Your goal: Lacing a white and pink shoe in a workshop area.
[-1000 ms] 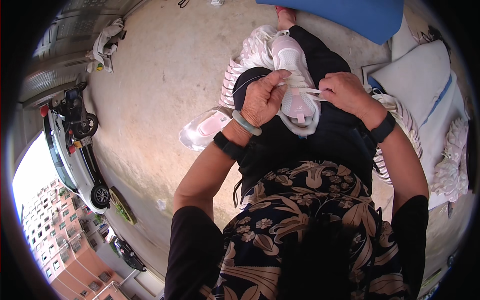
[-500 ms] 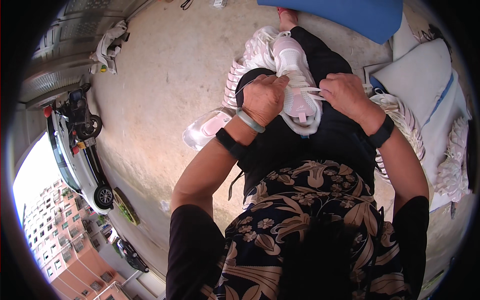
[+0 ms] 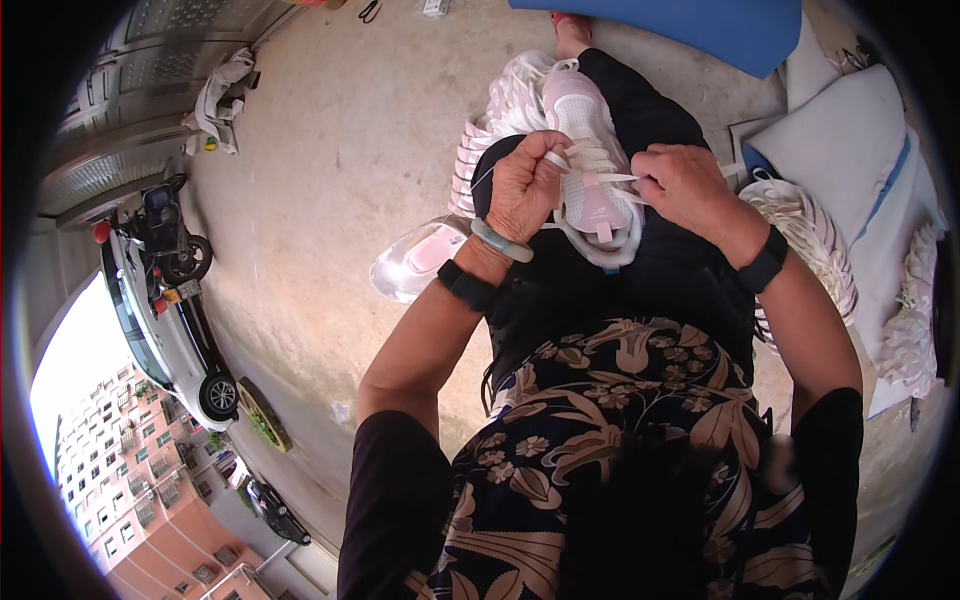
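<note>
A pale pink and white sneaker (image 3: 592,190) lies on my lap, toe pointing away from me. My left hand (image 3: 523,188) pinches a white shoelace (image 3: 585,158) at the sneaker's left side. My right hand (image 3: 680,185) grips the lace end on the right side, fingers curled. Both wrists carry dark bands, and the left also wears a pale green bangle (image 3: 497,241). The laces run in rows across the shoe between the two hands.
Another pale sneaker (image 3: 420,262) lies on the concrete floor (image 3: 330,150) to my left. Stacks of white sneakers (image 3: 500,110) stand beyond my knee and at my right (image 3: 810,230). A blue mat (image 3: 700,20) lies ahead. White sacks (image 3: 850,140) sit right. A car (image 3: 160,330) stands far left.
Both hands have shifted slightly along the laces and drawn them tighter across the sneaker. The shoe stays on my lap.
</note>
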`<move>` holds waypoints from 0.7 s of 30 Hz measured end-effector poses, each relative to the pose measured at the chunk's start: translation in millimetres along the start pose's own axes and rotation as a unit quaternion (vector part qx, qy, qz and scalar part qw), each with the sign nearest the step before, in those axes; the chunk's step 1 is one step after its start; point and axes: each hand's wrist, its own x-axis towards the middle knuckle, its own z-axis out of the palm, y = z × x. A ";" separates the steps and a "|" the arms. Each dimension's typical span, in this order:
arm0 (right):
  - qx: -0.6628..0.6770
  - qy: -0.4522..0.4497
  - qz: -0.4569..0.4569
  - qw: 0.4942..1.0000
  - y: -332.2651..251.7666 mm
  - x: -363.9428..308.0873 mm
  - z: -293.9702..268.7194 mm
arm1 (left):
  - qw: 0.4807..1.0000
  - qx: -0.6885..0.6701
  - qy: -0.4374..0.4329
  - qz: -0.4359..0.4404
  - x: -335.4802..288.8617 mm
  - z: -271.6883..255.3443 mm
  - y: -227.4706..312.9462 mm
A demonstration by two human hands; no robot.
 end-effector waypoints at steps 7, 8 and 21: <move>0.054 0.027 0.017 0.998 6.9 0.5 2.9 | 0.969 0.187 -0.060 0.148 -4.8 -25.8 4.1; 0.055 0.027 0.016 0.998 7.6 -0.7 2.3 | 0.969 0.188 -0.060 0.148 -5.3 -26.5 6.0; -0.131 0.216 -0.090 0.963 22.9 -20.5 -23.7 | 0.854 0.498 0.013 0.150 -9.0 11.0 6.8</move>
